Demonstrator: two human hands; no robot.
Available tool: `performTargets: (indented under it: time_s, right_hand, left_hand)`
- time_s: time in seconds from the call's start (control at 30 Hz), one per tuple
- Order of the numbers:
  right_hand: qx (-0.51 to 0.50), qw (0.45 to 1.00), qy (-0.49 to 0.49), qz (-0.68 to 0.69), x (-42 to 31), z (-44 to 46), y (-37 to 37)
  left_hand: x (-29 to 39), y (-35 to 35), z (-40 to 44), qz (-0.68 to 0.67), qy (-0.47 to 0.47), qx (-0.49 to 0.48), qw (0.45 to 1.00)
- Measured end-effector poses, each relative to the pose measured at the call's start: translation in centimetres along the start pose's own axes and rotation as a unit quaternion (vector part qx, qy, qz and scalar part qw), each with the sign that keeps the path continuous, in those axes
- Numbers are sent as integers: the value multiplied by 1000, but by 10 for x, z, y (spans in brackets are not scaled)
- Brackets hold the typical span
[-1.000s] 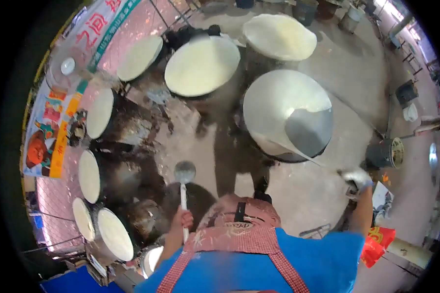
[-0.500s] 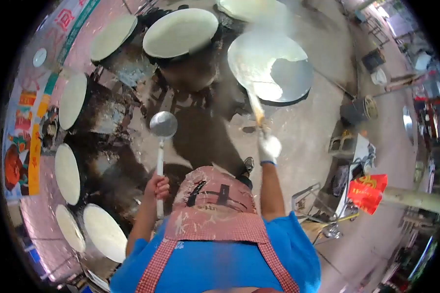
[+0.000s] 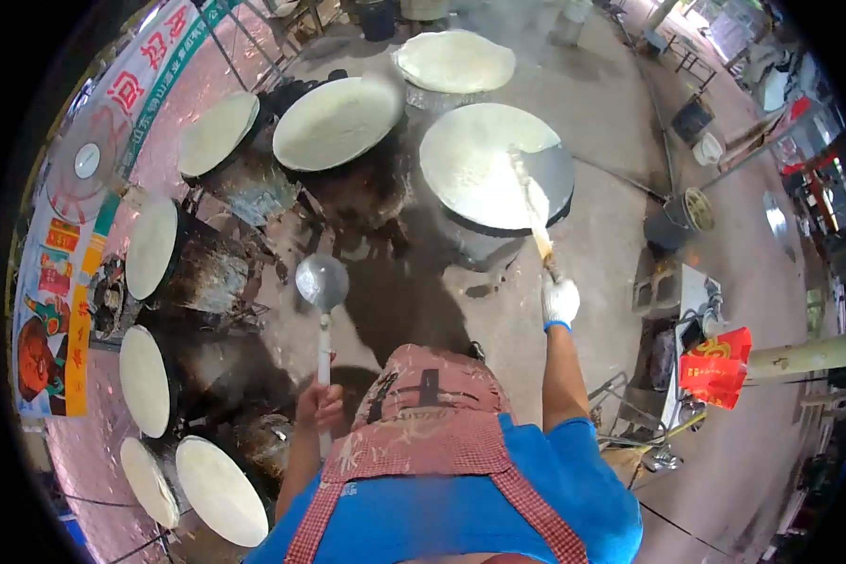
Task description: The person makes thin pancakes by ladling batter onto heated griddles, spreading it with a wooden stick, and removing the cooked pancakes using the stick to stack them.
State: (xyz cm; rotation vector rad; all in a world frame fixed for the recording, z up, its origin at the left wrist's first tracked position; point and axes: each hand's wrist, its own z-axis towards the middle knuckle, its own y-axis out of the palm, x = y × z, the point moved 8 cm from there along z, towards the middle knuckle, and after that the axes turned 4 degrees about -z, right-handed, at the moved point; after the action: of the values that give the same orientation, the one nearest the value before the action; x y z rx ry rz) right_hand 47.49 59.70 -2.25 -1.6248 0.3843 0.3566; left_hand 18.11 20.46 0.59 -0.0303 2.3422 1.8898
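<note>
My left hand (image 3: 321, 406) is bare and wrapped round the pale handle of a large metal ladle (image 3: 322, 282), whose round bowl points away from me. A white glove covers my right hand (image 3: 561, 303), which is closed on the handle of a batter spreader (image 3: 534, 202). The spreader's pale, batter-coated end lies on the round griddle (image 3: 560, 177) ahead of me. White batter (image 3: 470, 164) covers most of that griddle, leaving a bare grey strip along its right side. Whether the ladle holds anything is hard to make out.
Other round griddles with pale sheets curve round my left, among them a near one (image 3: 221, 491) and a far one (image 3: 338, 124). Another pale round sheet (image 3: 454, 62) lies behind the working griddle. To the right stand a bucket (image 3: 679, 222) and a red bag (image 3: 716, 367).
The batter has spread over more of the griddle, and the bare patch has shrunk to the right side. My right hand and the spreader have swung right. The ladle stays in my left hand.
</note>
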Motion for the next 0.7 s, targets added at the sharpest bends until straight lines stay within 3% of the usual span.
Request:
performTargets:
  time_s: [0.07,0.1,0.13,0.17,0.2,0.27,0.33,0.4,0.43,0.5,0.53,0.6,0.63,0.67,0.7]
  right_hand:
    - [115,938,-68,320,-29,11,9]
    - [24,982,-6,186,-25,29,61]
    - [34,984,-126,124,-59,19,75]
    - [-18,991,-132,26,-90,-6,61]
    - [3,979,-188,83,-88,-16,61]
    - [58,975,-191,94,-31,-4,50]
    - [-82,995,-4,-63,0,16,1]
    - [2,998,7,66,14,53,1]
    - [97,951,-67,286,-17,50,-14]
    - [-14,996,-75,52,-50,40,21]
    - [-60,982,-139,-114,-57,37,50]
    - [-30,974,-221,38,-35,0,54]
    - [-44,991,-123,32,7,9,54]
    - [-105,990,-23,-89,30,28,37]
    - [-123,991,36,-46,39,46,6]
  left_hand:
    - [-5,-2,6,-25,-4,11,1000]
    - [-8,-4,12,-37,-6,14,999]
    - [-14,-4,21,-56,-29,3,998]
    - [-18,-5,27,-73,-52,-4,996]
    - [-14,-17,25,-86,-49,35,994]
    - [-10,-29,23,-73,-62,59,994]
    - [-16,-13,24,12,-68,63,996]
    - [-13,-17,31,-3,-59,90,994]
    - [-13,-22,37,-30,-56,115,991]
    - [-22,-31,43,-52,-56,155,985]
    - [-22,-32,48,-41,-60,170,983]
    - [-19,-31,57,-15,-68,199,978]
    - [-19,-31,57,-10,-69,203,977]
    - [-21,-30,57,17,-86,187,978]
    - [-21,-23,68,39,-77,188,978]
